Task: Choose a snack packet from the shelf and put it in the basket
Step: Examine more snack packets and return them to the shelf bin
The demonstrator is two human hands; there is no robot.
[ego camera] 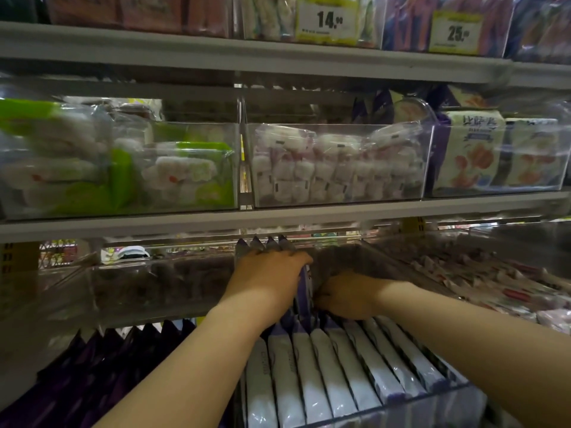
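Snack packet [304, 285] upright; left hand [268, 282] fingers grip it, right hand [346, 296] fingers curled into row [355, 366], hold unclear.

Dim overall, darkest at the lower left, where the purple packets [102, 366] sink into shadow. Soft glare sits on the clear bins [336, 168] and the white packets [324, 366]. Blur smears the left side, and the shelf edges [247, 57] bow with wide-angle distortion.

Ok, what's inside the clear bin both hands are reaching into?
The bin holds white-and-purple packets standing in a row. The left hand grips some at the back; the fingers of the right hand and the bin floor are covered.
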